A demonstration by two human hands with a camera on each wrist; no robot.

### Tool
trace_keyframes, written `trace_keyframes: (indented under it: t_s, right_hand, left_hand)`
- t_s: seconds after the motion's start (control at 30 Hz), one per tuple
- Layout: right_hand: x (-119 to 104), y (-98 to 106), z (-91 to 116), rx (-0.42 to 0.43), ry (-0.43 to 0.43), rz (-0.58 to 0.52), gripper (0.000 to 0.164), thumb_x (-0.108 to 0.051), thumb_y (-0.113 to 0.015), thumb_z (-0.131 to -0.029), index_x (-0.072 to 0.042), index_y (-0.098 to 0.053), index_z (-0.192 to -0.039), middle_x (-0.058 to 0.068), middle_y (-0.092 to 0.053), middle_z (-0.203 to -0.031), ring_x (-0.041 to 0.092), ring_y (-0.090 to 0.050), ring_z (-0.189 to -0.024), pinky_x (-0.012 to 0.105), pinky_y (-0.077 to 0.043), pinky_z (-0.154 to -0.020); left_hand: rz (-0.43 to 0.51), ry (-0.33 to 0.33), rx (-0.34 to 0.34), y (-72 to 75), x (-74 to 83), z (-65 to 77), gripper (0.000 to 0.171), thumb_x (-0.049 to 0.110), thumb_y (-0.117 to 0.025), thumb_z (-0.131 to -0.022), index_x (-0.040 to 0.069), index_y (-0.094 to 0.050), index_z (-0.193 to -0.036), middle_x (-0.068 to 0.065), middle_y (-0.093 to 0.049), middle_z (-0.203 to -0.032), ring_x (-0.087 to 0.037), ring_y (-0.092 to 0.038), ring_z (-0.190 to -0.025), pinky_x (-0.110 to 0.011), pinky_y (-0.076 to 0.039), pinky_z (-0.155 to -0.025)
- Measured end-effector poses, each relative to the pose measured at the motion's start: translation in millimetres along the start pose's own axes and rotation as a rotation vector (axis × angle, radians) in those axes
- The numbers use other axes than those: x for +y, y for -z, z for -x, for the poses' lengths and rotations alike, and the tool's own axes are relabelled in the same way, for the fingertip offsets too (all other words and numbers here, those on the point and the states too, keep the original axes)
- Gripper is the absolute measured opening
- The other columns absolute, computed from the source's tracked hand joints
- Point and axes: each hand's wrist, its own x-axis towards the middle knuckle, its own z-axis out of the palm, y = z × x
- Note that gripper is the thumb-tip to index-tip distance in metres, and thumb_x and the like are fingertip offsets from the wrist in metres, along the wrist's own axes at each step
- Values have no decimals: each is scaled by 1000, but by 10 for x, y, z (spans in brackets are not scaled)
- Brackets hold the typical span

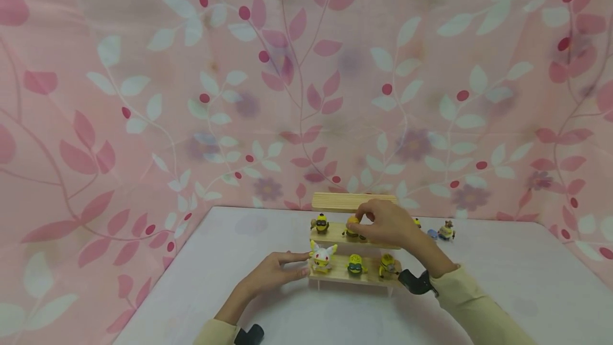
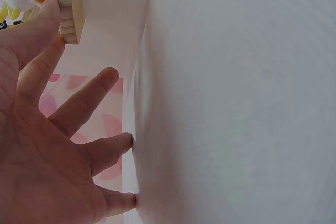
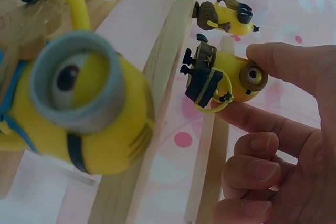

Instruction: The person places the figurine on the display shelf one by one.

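Note:
Between thumb and index finger, my right hand (image 1: 385, 223) pinches a small one-eyed minion figurine (image 3: 218, 77) by its head, at the middle tier of a wooden stepped stand (image 1: 330, 276). In the right wrist view, its other fingers (image 3: 262, 170) are curled. Left of the held figurine stands a minion in dark goggles (image 1: 321, 223). My left hand (image 1: 270, 273) has its fingers spread; thumb and index fingertips touch the left end of the lowest board. On that board are a yellow figure with a white long-eared hood (image 1: 322, 257), a green minion figurine (image 1: 356, 265) and a grey-goggled minion (image 1: 387, 265).
The stand's top tier (image 1: 354, 200) rises at the back. Right of the stand, a brown-capped figure (image 1: 447, 230) and a small blue object (image 1: 432, 234) are on the white table (image 1: 503, 281). A pink floral curtain (image 1: 306, 95) hangs behind. My right forearm partly hides another small yellow figure (image 1: 417, 223).

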Motion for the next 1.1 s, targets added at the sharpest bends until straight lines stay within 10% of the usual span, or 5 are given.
trace_keyframes:
  t_s: [1.1]
  right_hand:
    - [-29, -3, 43, -2, 18, -12, 28, -49, -75, -84, -22, -73, -93, -4, -45, -66, 12, -39, -57, 26, -23, -48]
  left_hand:
    - [7, -1, -12, 2, -15, -13, 42, 39, -72, -90, 23, -68, -128, 1, -61, -133, -47, -29, -140, -67, -20, -110]
